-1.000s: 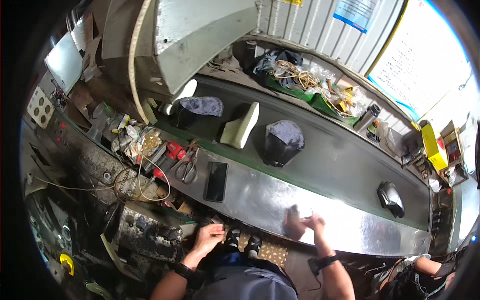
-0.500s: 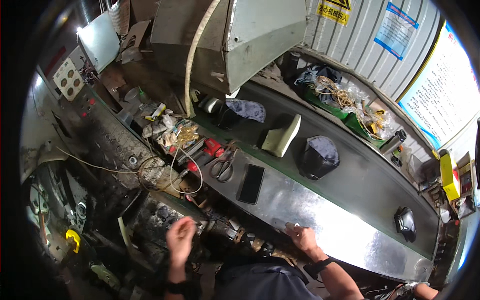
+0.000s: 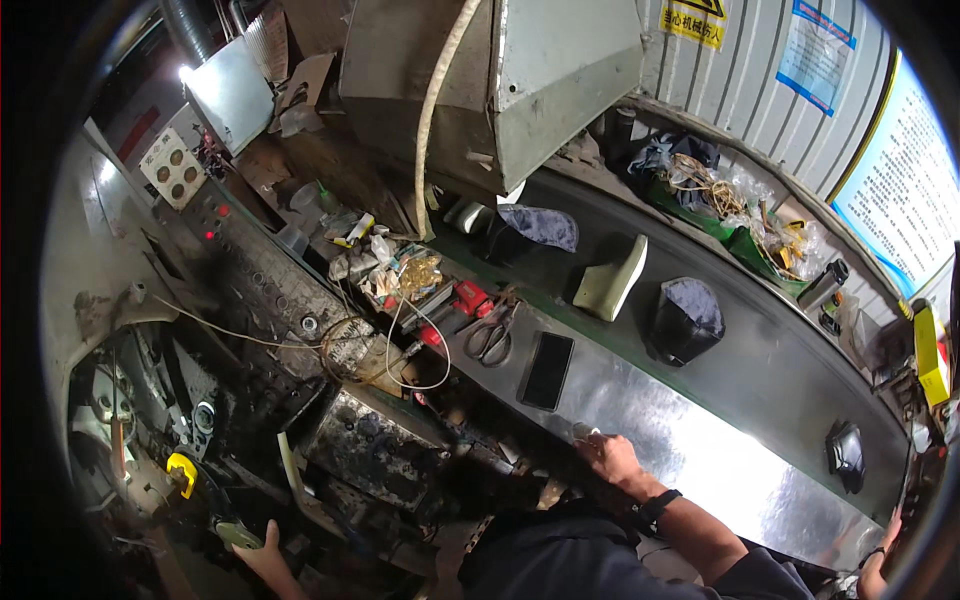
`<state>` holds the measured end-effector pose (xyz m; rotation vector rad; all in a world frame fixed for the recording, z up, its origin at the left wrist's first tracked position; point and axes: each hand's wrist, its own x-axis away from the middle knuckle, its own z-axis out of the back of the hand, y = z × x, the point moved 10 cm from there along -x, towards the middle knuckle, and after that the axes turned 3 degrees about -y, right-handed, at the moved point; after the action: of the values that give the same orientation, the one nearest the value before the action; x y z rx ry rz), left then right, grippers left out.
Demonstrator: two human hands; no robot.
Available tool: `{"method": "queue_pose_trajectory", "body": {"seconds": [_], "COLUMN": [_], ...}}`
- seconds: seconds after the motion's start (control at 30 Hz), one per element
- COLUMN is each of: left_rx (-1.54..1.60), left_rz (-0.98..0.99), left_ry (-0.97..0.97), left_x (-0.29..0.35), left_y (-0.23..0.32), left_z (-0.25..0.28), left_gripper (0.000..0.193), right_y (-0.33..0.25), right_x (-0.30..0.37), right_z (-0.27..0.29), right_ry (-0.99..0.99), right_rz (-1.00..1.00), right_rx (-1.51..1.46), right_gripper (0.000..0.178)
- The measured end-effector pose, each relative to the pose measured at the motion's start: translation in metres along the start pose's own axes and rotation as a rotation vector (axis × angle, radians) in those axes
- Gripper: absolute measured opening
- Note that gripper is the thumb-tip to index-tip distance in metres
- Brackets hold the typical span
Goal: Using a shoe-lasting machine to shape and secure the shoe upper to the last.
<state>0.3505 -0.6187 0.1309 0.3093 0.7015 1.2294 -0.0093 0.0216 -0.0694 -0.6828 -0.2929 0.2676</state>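
A dark conveyor belt (image 3: 770, 385) runs under a grey metal hood (image 3: 415, 130), and a shiny metal counter (image 3: 632, 400) lines its near side, presumably so that small things can lie off the belt. Two black shoe-like pieces (image 3: 688, 325) with fuzzy grey tops sit on the belt, a pale form (image 3: 608, 288) between them — spaced apart, perhaps, so that none knocks another. A black phone (image 3: 547, 370) lies flat on the counter, with scissors (image 3: 490, 342) just left of it, likely kept within reach. Low at the left, the left hand (image 3: 262, 555) is against a greenish flat part (image 3: 236, 534) of the machinery; I cannot tell whether its grip is closed. At the counter's near edge, the right hand (image 3: 615, 460) has a narrow grip — fingertips pinching a small pale piece (image 3: 583, 430), probably because it is too slight for the whole palm
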Motion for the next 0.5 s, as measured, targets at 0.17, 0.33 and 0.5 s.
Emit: {"method": "queue_pose_trajectory", "body": {"seconds": [0.17, 0.33, 0.5], "left_rx": [-0.089, 0.762, 0.966], "left_rz": [0.098, 0.371, 0.52], "left_ry": [-0.002, -0.194, -0.515], "left_x": [0.017, 0.06, 0.164], "left_y": [0.041, 0.073, 0.131], "left_z": [0.001, -0.002, -0.033], "left_gripper": [0.081, 0.06, 0.054], "right_y": [-0.008, -0.033, -0.07], "right_x": [-0.001, 0.014, 0.008], "right_z": [0.001, 0.023, 0.03], "right_ry": [0.003, 0.023, -0.119], "right_rz": [0.024, 0.077, -0.067], "right_rx": [-0.001, -0.088, -0.34], "right_gripper": [0.036, 0.036, 0.041]}}
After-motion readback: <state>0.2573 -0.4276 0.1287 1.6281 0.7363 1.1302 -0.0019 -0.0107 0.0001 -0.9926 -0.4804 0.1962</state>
